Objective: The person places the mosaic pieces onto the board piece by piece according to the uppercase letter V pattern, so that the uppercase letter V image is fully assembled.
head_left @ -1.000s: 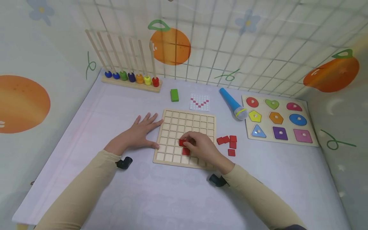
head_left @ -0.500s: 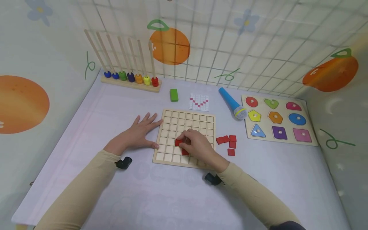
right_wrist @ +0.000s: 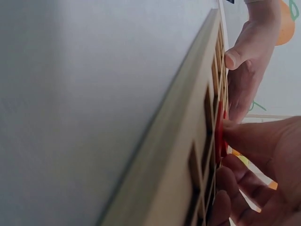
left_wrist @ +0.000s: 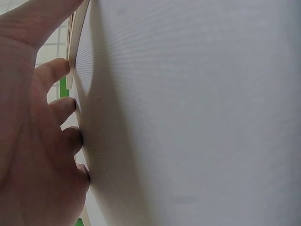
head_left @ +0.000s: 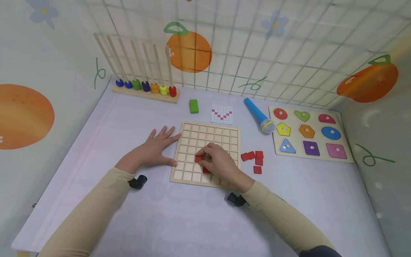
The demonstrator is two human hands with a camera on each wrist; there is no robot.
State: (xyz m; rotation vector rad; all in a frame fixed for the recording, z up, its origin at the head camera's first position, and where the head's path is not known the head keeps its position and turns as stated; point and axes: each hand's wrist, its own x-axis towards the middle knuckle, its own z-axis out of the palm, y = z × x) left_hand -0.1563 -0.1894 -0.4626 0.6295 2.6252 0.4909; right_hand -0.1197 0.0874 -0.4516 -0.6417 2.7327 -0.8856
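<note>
- Left hand (head_left: 154,148): fingers spread, touching left edge of gridded board (head_left: 203,136).
- Right hand (head_left: 221,164): fingers pinching one red tile (head_left: 198,159) near board's middle.
- Five loose tiles (head_left: 258,162): tabletop (head_left: 179,221), just right of board.

Soft, diffuse light in head view, dimmer greyer wrist views

Fruit-printed walls (head_left: 74,39), pale table (head_left: 179,221)
</note>
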